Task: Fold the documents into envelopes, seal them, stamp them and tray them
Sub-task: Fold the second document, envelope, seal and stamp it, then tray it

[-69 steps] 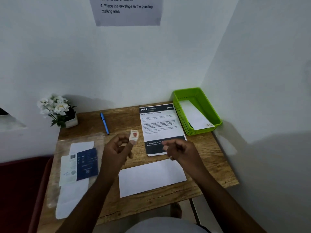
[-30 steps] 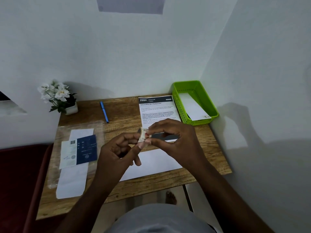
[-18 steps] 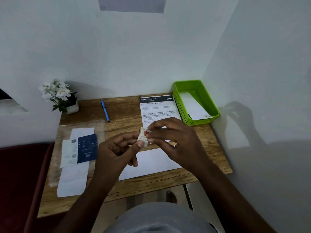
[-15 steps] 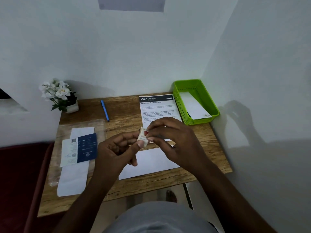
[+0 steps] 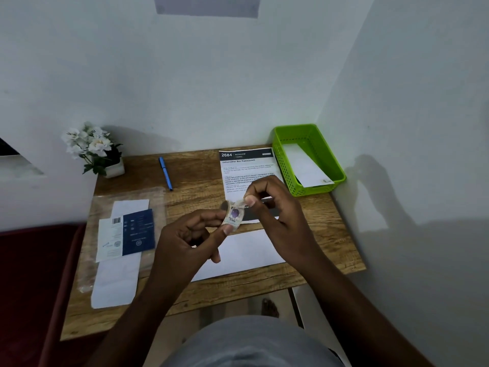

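At the centre of the frame we see both hands raised over the wooden counter (image 5: 328,234), working on a small roll of stamps (image 5: 232,215). Our left hand (image 5: 185,242) pinches the roll between thumb and curled fingers (image 5: 209,217), with a purple stamp facing up. Our right hand (image 5: 277,215) pinches the loose end of the strip at the roll's top between thumb and forefinger, its other fingers curled.

Below the hands, toward lower centre, a white envelope (image 5: 254,251) lies flat on the counter, partly hidden by the left hand. Just above the hands, a printed document (image 5: 246,165) headed "2684" lies flat, its lower part covered by the right hand. At the upper right of the counter, a green tray (image 5: 320,144) stands in the corner against the wall, holding one white envelope (image 5: 307,168) leaning along its length.

To the left, a clear plastic sleeve (image 5: 156,197) lies on the counter with white envelopes (image 5: 116,284) and a blue-and-white card (image 5: 132,234) over it. A blue pen (image 5: 165,173) lies above that, and a pot of white flowers (image 5: 92,149) stands at the counter's upper left corner.
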